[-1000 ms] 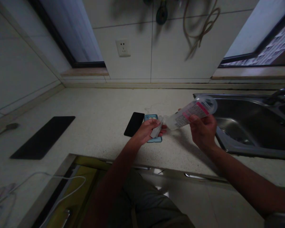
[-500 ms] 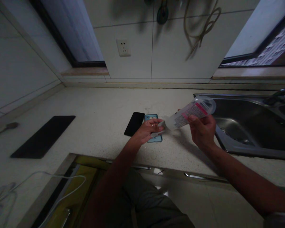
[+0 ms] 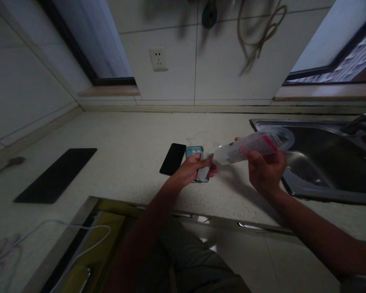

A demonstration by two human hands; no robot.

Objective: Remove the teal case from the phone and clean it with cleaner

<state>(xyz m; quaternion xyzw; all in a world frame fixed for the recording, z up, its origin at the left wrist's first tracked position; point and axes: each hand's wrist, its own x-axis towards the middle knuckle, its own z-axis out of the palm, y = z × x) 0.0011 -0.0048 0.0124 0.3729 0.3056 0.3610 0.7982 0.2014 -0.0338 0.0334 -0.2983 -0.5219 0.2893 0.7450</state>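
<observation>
Head view shows our right hand (image 3: 266,173) gripping a tipped bottle (image 3: 250,145) over the cloth (image 3: 203,171) our left hand (image 3: 192,170) pinches; too much tilt could wet the phone (image 3: 172,159).

Clear glossy plastic bottle (image 3: 253,145), brushed metal sink (image 3: 323,191), speckled stone counter (image 3: 125,138)

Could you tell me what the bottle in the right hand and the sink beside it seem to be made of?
The bottle looks like clear plastic, see-through, with a printed pink and white label. The right hand holds it tilted. The sink looks like brushed stainless steel: grey metal with a dull sheen.
</observation>
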